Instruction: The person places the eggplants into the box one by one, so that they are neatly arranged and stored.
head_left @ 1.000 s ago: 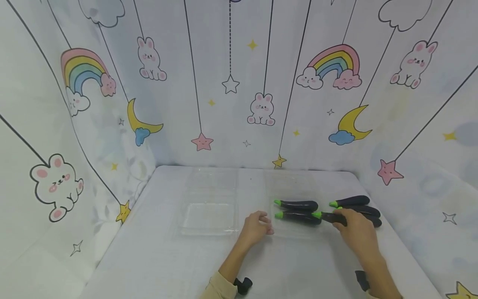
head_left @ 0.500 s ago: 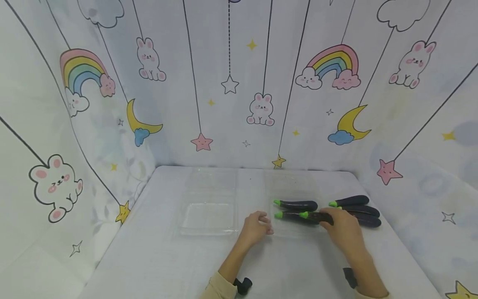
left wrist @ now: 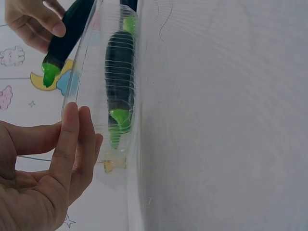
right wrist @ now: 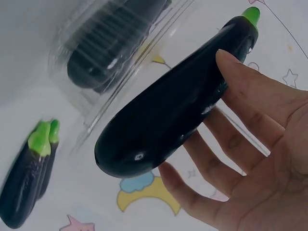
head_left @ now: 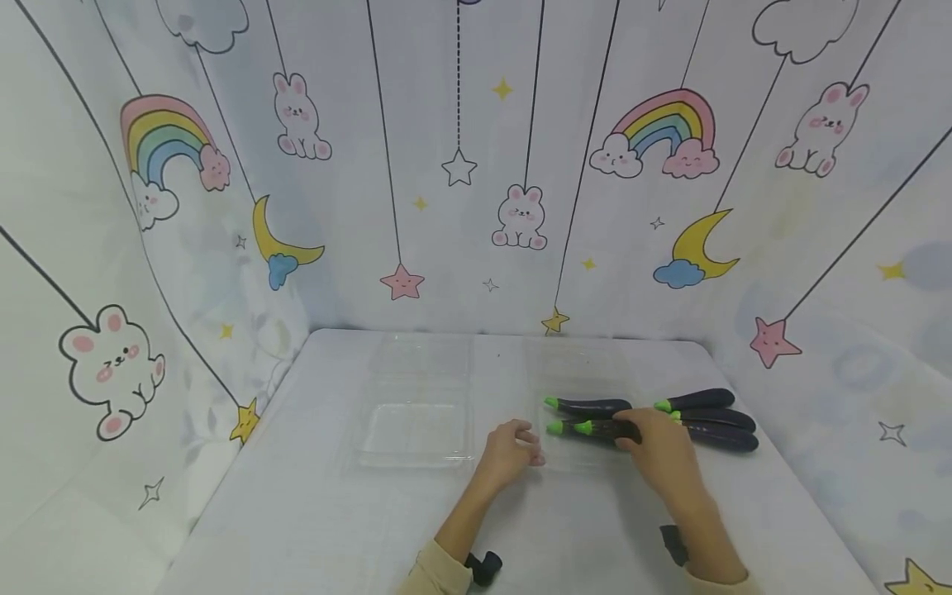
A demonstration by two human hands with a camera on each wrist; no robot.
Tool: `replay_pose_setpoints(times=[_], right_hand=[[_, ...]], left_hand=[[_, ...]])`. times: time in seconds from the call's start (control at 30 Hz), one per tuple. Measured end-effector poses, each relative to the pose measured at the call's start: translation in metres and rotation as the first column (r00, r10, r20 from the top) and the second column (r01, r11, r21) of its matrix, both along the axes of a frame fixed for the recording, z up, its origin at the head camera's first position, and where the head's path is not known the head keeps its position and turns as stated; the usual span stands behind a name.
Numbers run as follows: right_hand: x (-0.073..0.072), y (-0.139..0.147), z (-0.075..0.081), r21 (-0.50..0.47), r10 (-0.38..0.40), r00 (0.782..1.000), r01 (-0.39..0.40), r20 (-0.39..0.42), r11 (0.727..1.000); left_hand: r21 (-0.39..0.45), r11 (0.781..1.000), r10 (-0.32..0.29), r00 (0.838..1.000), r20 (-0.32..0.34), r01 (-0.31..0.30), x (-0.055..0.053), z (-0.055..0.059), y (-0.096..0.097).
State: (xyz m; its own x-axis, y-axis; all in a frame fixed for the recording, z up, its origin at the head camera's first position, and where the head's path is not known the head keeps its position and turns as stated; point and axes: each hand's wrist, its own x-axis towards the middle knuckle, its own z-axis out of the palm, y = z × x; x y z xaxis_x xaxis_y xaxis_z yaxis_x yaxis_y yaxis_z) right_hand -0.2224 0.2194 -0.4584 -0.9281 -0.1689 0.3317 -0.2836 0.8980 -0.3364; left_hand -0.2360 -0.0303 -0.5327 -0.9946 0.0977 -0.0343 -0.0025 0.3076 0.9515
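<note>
My right hand (head_left: 665, 459) grips a dark purple eggplant (head_left: 606, 429) by its thick end, its green stem tip pointing left. The right wrist view shows thumb and fingers around this eggplant (right wrist: 173, 106). It is held over the right clear plastic container (left wrist: 79, 89), whose walls show two more eggplants (left wrist: 120, 72) lying inside. At that container's left end is my left hand (head_left: 508, 454), fingers loosely bent and holding no eggplant. In the left wrist view, the fingertips of this hand (left wrist: 57, 163) are right at the container's rim.
Three eggplants (head_left: 699, 400) lie grouped to the right of the container, partly behind my right hand. A second clear container (head_left: 416, 461) stands on the left of the white table (head_left: 297, 512). A cartoon-printed cloth wall (head_left: 461, 231) rises behind.
My right hand has carried its eggplant leftward from beside the right-hand group to over the two in the container. My left hand has stayed in place.
</note>
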Motion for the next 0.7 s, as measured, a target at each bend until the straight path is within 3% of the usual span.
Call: replay_pose_setpoints(times=[0.5,0.7], right_hand=[[-0.010,-0.022,-0.020,-0.017,0.025,0.997,-0.023,0.071,1.000],[-0.017,-0.023,-0.028,-0.015,0.026,0.989,-0.024,0.143,1.000]], left_hand=[[0.011,1.000,-0.003,1.000,-0.006,0.003,0.000,-0.002,0.000],[-0.009,1.000,0.004,1.000,-0.006,-0.004,-0.001,-0.002,0.000]])
